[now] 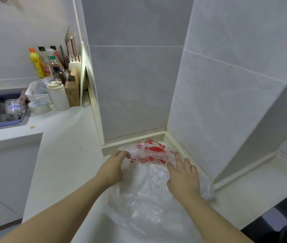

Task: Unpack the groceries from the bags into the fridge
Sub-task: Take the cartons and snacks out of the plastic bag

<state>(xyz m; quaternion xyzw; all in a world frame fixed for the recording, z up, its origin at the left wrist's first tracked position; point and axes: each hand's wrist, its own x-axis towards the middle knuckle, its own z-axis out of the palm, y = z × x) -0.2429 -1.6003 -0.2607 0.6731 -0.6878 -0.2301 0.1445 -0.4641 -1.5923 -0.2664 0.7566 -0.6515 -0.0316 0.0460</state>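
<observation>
My left hand (113,165) has its fingers curled over the near-left edge of the red bag (154,151) and grips the film there. My right hand (183,174) lies open, fingers straight and spread, pressing on the plastic at the bag's right side. The red bag sits just past my fingertips, pushed into the corner where the two tiled walls (135,88) meet. A clear bag (142,193) spreads between and below my wrists on the tabletop (65,137).

Both bags look nearly flat, so I judge little or nothing is left inside, though the crumpled layers could hide something small. I see no fridge from here.

To do this step well, I should keep the right palm down as an anchor and lift the edge with the left, so the mouth opens instead of the whole bag sliding. The film is thin, glossy and wrinkled. It will cling to itself and slip on the smooth white tabletop, so a slow peel beats a tug. The red print is creased into folds, and I cannot tell where the handles lie.

The sink (2,111) is far off to my left.
</observation>
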